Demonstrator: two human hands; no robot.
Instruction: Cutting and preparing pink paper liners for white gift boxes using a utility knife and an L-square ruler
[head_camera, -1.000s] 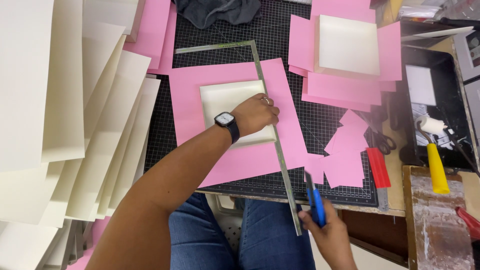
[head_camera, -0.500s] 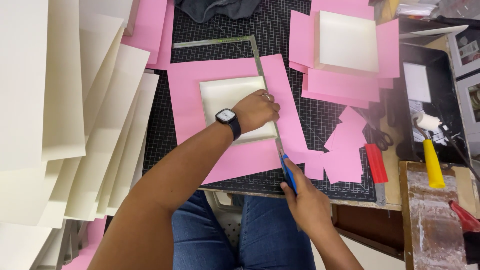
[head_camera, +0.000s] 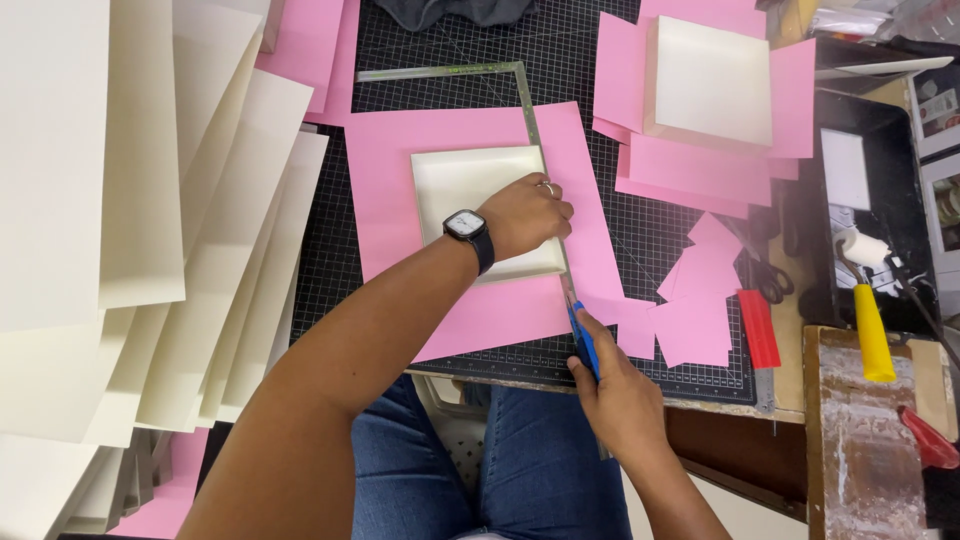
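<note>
Both hands work apart: left hand (head_camera: 527, 214) pressing the metal square (head_camera: 540, 160), right hand (head_camera: 618, 392) seemingly clamped on a blue knife (head_camera: 584, 340).

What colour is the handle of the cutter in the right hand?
Blue. The cutter in the right hand shows best in the head view, against the metal ruler.

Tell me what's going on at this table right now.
A person is cutting pink paper on a black gridded cutting mat. The left hand presses a metal square ruler against a cream square board lying on a pink sheet. The right hand holds a blue knife at the ruler's near edge. Pink offcuts lie to the right, cream sheets fan out to the left.
</note>
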